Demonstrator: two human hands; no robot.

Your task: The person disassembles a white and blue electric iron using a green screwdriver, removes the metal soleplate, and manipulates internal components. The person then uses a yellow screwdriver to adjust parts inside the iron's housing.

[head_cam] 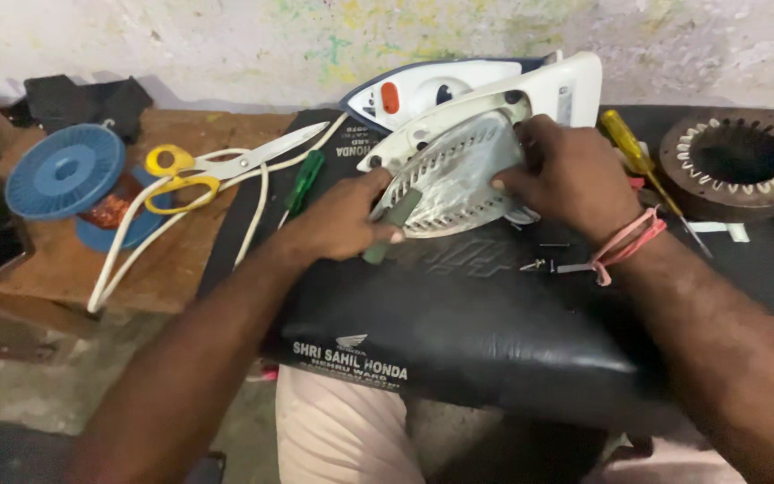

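The iron [468, 134] lies on the seat [494, 341], scissors [217, 166] to its left, stator [736, 161] right.

Yellow-handled scissors [203, 170], blue spool [64, 170], white cord [136, 237] on wooden bench; yellow screwdriver [642, 166], motor stator [738, 161] at right.

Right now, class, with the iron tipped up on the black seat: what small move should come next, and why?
Probably press the tool in the left hand under the metal plate edge: its tip already rests there, and the right hand steadies the iron.

Bare forearms, no sleeves worn

A pink thread band [624, 244] is tied around the right wrist; pale pinkish trousers [338, 430] are worn below.
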